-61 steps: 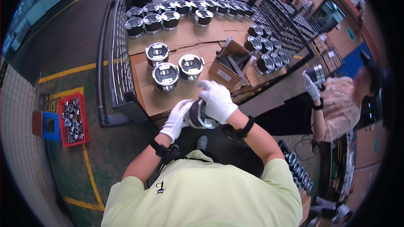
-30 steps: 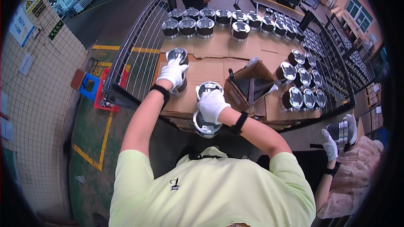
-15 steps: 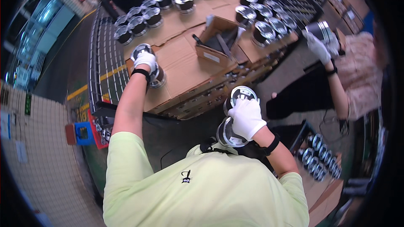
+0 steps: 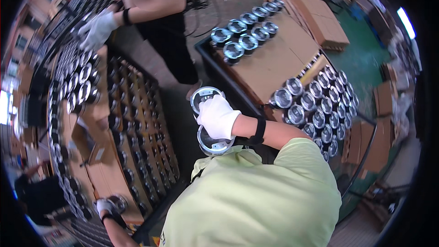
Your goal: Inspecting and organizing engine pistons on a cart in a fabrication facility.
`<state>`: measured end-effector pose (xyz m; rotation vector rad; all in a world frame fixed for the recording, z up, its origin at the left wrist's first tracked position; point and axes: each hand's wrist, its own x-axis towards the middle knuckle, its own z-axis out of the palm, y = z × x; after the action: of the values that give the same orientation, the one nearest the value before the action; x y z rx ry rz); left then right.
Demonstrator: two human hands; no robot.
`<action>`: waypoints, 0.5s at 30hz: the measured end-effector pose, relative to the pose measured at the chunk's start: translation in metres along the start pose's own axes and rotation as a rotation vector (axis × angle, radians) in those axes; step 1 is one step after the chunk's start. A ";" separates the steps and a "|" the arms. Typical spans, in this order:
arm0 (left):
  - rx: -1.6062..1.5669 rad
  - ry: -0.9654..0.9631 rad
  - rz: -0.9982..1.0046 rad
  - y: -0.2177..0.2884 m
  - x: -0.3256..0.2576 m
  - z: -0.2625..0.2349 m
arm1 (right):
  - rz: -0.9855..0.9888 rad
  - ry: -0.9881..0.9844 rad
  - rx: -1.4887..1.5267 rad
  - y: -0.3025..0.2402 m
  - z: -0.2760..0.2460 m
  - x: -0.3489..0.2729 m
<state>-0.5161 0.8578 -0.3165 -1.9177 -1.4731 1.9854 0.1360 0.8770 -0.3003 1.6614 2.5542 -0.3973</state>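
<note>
My right hand (image 4: pixel 217 118), in a white glove, is closed around two metal pistons held in front of my chest. The upper piston (image 4: pixel 201 97) shows its open underside, and the lower piston (image 4: pixel 215 146) sticks out below my palm. Far off to the lower left, my gloved left hand (image 4: pixel 104 206) grips a piston at the end of the cardboard-layered stack (image 4: pixel 107 174); its fingers are small and partly hidden. Right beside that hand stands another piston (image 4: pixel 120 203).
A co-worker's gloved hand (image 4: pixel 98 29) reaches over the stack's far end. An open cardboard box (image 4: pixel 87 142) sits on the stack. At right, a dark-framed cart (image 4: pixel 228 80) carries cardboard and rows of pistons (image 4: pixel 315 103). Flattened cartons (image 4: pixel 320 23) lie behind it.
My view has swung to the right, bringing the right-hand cart into full sight. My right hand still holds its two pistons. My left hand stays at the stack, now at the picture's lower left.
</note>
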 end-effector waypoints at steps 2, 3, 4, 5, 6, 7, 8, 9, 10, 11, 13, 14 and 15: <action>0.164 -0.094 0.119 0.019 -0.001 -0.016 | 0.142 -0.003 -0.040 0.040 0.000 -0.054; 0.209 -0.053 0.163 0.020 0.002 0.000 | 0.190 0.004 -0.028 0.057 0.001 -0.068; 0.225 -0.053 0.166 0.022 0.006 0.013 | 0.239 0.009 -0.021 0.073 0.000 -0.083; 0.238 -0.033 0.162 0.018 0.007 0.020 | 0.268 0.029 -0.013 0.089 0.004 -0.078; 0.251 -0.047 0.156 0.014 0.020 0.015 | 0.331 0.033 0.008 0.109 0.009 -0.080; 0.262 -0.063 0.150 0.012 0.033 0.008 | 0.399 0.054 0.000 0.128 0.011 -0.084; 0.307 -0.009 0.205 0.020 0.042 0.003 | 0.459 0.051 -0.005 0.147 0.009 -0.095; 0.361 0.048 0.257 0.027 0.046 -0.013 | 0.523 0.052 -0.005 0.168 0.006 -0.111; 0.496 0.113 0.250 0.024 0.039 0.013 | 0.557 0.063 -0.039 0.191 0.005 -0.119; 0.495 0.124 0.259 0.036 0.046 0.001 | 0.615 0.064 -0.093 0.210 0.003 -0.128; -0.262 0.287 0.140 0.053 0.047 -0.027 | 0.714 0.077 -0.114 0.249 0.007 -0.152; -0.645 0.352 0.069 0.061 0.041 -0.038 | 0.769 0.080 -0.121 0.267 0.007 -0.163; -1.017 0.412 0.002 0.069 0.038 -0.060 | 0.839 0.080 -0.124 0.285 0.010 -0.179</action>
<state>-0.4393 0.8767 -0.3757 -2.3518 -2.5549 0.7008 0.4672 0.8242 -0.3257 2.4851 1.6282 -0.0975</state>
